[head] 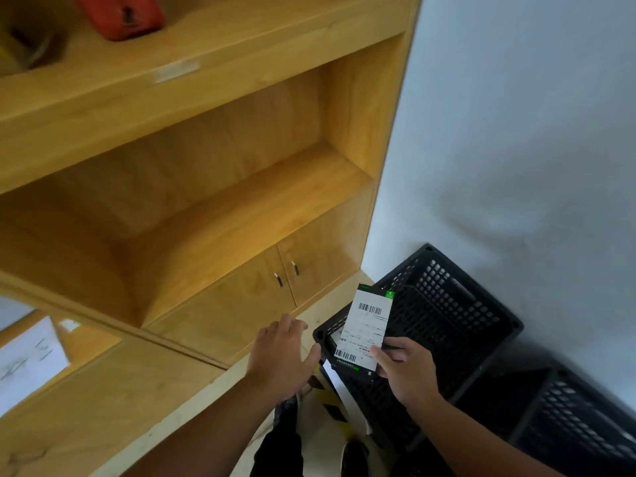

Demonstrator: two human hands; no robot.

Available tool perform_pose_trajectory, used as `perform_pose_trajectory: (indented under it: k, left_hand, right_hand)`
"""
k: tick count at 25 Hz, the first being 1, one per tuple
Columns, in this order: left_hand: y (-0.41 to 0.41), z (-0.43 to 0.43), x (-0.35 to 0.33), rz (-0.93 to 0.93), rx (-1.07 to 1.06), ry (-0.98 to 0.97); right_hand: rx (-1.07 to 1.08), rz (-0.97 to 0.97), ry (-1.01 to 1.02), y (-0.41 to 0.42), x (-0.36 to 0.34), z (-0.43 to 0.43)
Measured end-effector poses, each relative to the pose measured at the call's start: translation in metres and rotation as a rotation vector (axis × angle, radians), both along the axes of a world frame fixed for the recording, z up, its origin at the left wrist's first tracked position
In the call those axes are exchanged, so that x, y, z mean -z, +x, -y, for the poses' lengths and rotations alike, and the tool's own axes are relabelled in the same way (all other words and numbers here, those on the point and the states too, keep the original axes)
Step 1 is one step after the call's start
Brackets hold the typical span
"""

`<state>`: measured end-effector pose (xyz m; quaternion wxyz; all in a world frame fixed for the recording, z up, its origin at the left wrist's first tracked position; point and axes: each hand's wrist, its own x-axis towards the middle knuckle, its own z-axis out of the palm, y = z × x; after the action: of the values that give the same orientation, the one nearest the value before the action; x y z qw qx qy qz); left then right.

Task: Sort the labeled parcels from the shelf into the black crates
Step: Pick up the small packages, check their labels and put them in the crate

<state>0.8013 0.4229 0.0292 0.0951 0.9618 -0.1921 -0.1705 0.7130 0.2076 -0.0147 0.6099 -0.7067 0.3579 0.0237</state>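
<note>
Step in hand: drop-off. Right hand [407, 368] pinched the parcel [366, 328] at its lower end, thumb on the label face, fingers behind. The parcel was flat and black, with a white label carrying two barcodes; the text was too small to read. It was held tilted in the air over the corner of the near crate [447, 294], apparently clear of the rim. Left hand [284, 356] was spread and relaxed, palm down, holding nothing. It sat just beside that crate corner, apart from the parcel.

Second crate [578, 418] sat to the right of the first, by the wall [516, 132]. Something white showed inside the near crate under the held parcel; I couldn't tell what.

Shelf [241, 187]: a red item [120, 15] lay on the upper board, blurred. Cabinet doors [309, 270] below the open bay were closed. A white sheet [27, 363] with scribbles lay at far left.

Judgement: the parcel was off the shelf and at read-and-route, label facing the person. Next move needed a call on which crate matches the label, then a short lower and release. For the near crate, just let the pinch go over the opening. For the second crate, swing right first. Risk: a thin flat parcel could catch the rim or slide out at the corner. At least the red item looked left to sort, if it counts as a parcel.
</note>
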Motion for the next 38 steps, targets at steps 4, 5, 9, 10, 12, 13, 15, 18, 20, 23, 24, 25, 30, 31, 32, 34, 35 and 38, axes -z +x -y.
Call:
perform_pose_trajectory:
  k: [4,5,9,10,12,13,15,18,20,23,24,25,30,31,32,34,35,38]
  left_hand:
    - [0.047,0.011,0.013,-0.031,0.15,-0.016]
    - [0.058,0.013,0.014,-0.036,0.177,-0.02]
    - [0.106,0.025,0.026,-0.039,0.292,-0.024]
    - [0.116,0.028,0.032,-0.041,0.312,-0.019]
    - [0.132,0.036,0.05,-0.045,0.346,-0.011]
    - [0.139,0.04,0.063,-0.051,0.362,-0.006]
    - [0.147,0.047,0.09,-0.061,0.395,0.005]
    - [0.152,0.051,0.132,-0.072,0.421,0.025]
    - [0.152,0.049,0.156,-0.085,0.421,0.021]
    - [0.154,0.04,0.183,-0.098,0.408,0.028]
    - [0.156,0.036,0.189,-0.105,0.398,0.033]
    - [0.157,0.032,0.194,-0.109,0.384,0.037]
    - [0.165,0.011,0.205,-0.118,0.326,0.045]
    - [0.167,0.008,0.206,-0.119,0.317,0.043]
    - [0.168,0.006,0.206,-0.115,0.307,0.043]
    - [0.169,0.002,0.206,-0.11,0.282,0.04]
    - [0.169,0.0,0.207,-0.112,0.272,0.036]
    - [0.168,-0.004,0.208,-0.119,0.25,0.026]
  right_hand:
    - [0.171,-0.078,-0.012,0.023,0.014,0.0]
    - [0.201,-0.088,-0.015,0.028,0.017,-0.003]
    - [0.31,-0.139,-0.022,0.052,0.041,-0.009]
    - [0.332,-0.154,-0.025,0.057,0.05,-0.009]
    - [0.373,-0.182,-0.027,0.066,0.071,-0.009]
    - [0.392,-0.195,-0.028,0.071,0.085,-0.01]
    - [0.417,-0.226,-0.036,0.078,0.115,-0.013]
    - [0.454,-0.291,-0.053,0.081,0.171,-0.017]
    - [0.465,-0.336,-0.053,0.081,0.205,-0.018]
    - [0.462,-0.392,-0.078,0.085,0.243,-0.023]
    - [0.459,-0.406,-0.084,0.087,0.253,-0.026]
    - [0.453,-0.418,-0.08,0.09,0.262,-0.028]
    - [0.366,-0.455,-0.1,0.098,0.283,-0.037]
    - [0.339,-0.466,-0.111,0.098,0.284,-0.036]
    - [0.31,-0.485,-0.119,0.099,0.285,-0.036]
    - [0.264,-0.522,-0.118,0.103,0.289,-0.034]
    - [0.257,-0.534,-0.114,0.104,0.292,-0.033]
    - [0.268,-0.572,-0.105,0.111,0.295,-0.031]
